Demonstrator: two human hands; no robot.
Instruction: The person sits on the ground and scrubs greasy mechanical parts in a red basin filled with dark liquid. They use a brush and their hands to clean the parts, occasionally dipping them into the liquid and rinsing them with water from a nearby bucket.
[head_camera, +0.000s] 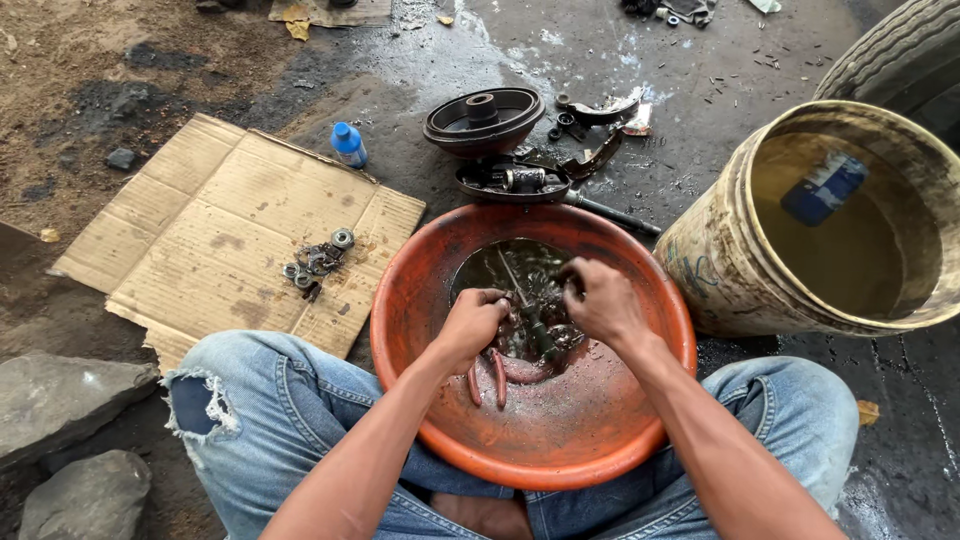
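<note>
Head view: both hands are sunk in an orange basin (420, 300) of dark oily liquid. Left hand (470, 325) is curled tight around a small metal part (522, 300); right hand (600, 300) pinches its far end — fingers narrow. A screwdriver (535, 325) lies between the fingertips, loose springs (497, 378) just below the left knuckles. Scrubbing is best done submerged, with the grip kept firm — oily parts slip.
</note>
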